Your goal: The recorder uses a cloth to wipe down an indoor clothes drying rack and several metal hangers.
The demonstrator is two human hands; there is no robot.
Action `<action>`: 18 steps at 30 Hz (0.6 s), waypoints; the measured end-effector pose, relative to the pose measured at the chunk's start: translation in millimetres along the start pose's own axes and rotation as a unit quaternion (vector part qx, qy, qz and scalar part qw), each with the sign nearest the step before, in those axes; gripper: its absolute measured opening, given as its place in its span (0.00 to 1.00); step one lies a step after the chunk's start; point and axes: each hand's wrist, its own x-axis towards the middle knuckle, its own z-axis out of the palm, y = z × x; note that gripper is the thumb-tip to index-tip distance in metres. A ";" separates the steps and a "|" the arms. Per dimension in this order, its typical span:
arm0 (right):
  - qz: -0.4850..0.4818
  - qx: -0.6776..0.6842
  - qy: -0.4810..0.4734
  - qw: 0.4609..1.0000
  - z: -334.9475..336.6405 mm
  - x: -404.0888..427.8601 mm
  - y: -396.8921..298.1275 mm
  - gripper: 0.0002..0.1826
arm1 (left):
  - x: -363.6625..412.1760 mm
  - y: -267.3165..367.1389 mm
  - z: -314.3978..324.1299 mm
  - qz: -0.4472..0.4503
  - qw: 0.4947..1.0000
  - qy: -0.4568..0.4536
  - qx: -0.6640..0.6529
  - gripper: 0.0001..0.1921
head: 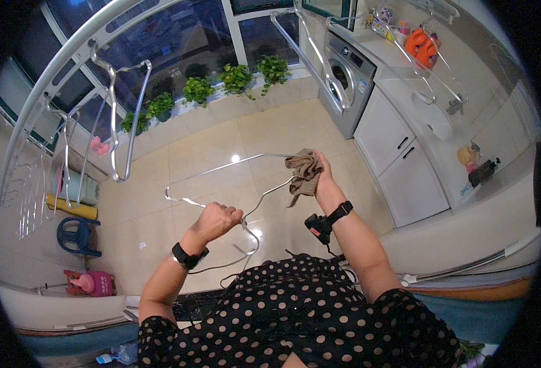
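Note:
A metal clothes hanger (273, 188) is held in front of me, its hook hanging down towards my body. My left hand (220, 220) is closed around the hanger's arm close to the hook. At the hanger's other end, a crumpled brown cloth (305, 172) lies folded around the metal, and my right hand (324, 172) grips it there. The fingers of my right hand are partly hidden behind the cloth. Both wrists wear black straps, with a small black device hanging below the right one.
More hangers (114, 115) hang from a curved white rack (26, 106) at upper left, others at upper right. Potted plants (198, 89) line the window ledge. A washing machine (348, 78) and white cabinet (383, 133) stand right; a blue plastic stool (78, 235) stands left.

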 end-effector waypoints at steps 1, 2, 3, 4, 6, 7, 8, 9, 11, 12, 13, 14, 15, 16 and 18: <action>0.001 0.001 0.000 1.000 4.6 -0.1 1.7 0.20 | 1.1 5.2 3.1 -0.014 1.000 -0.011 -0.008 0.10; -0.034 0.033 0.024 0.999 8.6 -0.5 2.4 0.19 | 3.5 10.3 5.9 -0.017 0.999 0.008 -0.039 0.09; -0.069 0.065 0.049 0.994 16.3 -4.0 3.7 0.18 | 7.1 15.2 6.0 -0.018 0.999 0.006 -0.039 0.09; -0.086 0.121 0.054 0.987 25.2 -4.2 3.1 0.20 | 13.1 20.4 2.5 -0.030 0.999 0.008 -0.044 0.09; -0.123 0.109 0.036 0.986 35.7 -12.7 2.7 0.21 | 24.2 29.6 -4.9 -0.050 0.997 0.010 -0.063 0.08; -0.160 0.097 0.017 0.982 38.0 -15.1 1.2 0.22 | 28.2 30.3 -4.4 -0.050 0.997 0.010 -0.063 0.08; -0.188 0.084 0.012 0.979 33.6 -6.9 -0.2 0.24 | 31.9 29.9 -3.9 -0.046 0.996 0.004 -0.082 0.08; -0.183 0.082 0.012 0.980 41.6 -16.8 0.1 0.24 | 31.9 30.6 -3.0 -0.045 0.994 -0.005 -0.102 0.08; -0.121 0.036 -0.036 0.991 68.5 -47.8 -1.9 0.26 | 35.3 28.5 -7.3 -0.044 0.988 0.010 -0.146 0.07; -0.112 0.042 -0.047 0.992 58.3 -35.1 0.7 0.26 | 44.2 29.6 -12.3 -0.030 0.981 0.029 -0.190 0.07; -0.131 0.045 -0.046 0.989 83.8 -62.1 5.6 0.24 | 48.0 29.8 -16.8 -0.034 0.981 0.030 -0.189 0.07; -0.124 -0.016 -0.073 0.989 82.8 -64.7 19.1 0.23 | 52.2 31.4 -22.6 -0.043 0.977 0.048 -0.204 0.07; -0.119 -0.073 -0.101 0.985 82.8 -71.9 36.7 0.22 | 48.5 29.4 -28.6 -0.050 0.973 0.063 -0.215 0.07; -0.150 -0.139 -0.091 0.975 84.5 -81.1 49.5 0.21 | 46.8 23.5 -27.9 -0.049 0.973 0.066 -0.214 0.07; -0.132 -0.150 -0.111 0.973 82.9 -92.0 69.3 0.18 | 42.4 13.9 -26.2 -0.052 0.959 0.121 -0.250 0.07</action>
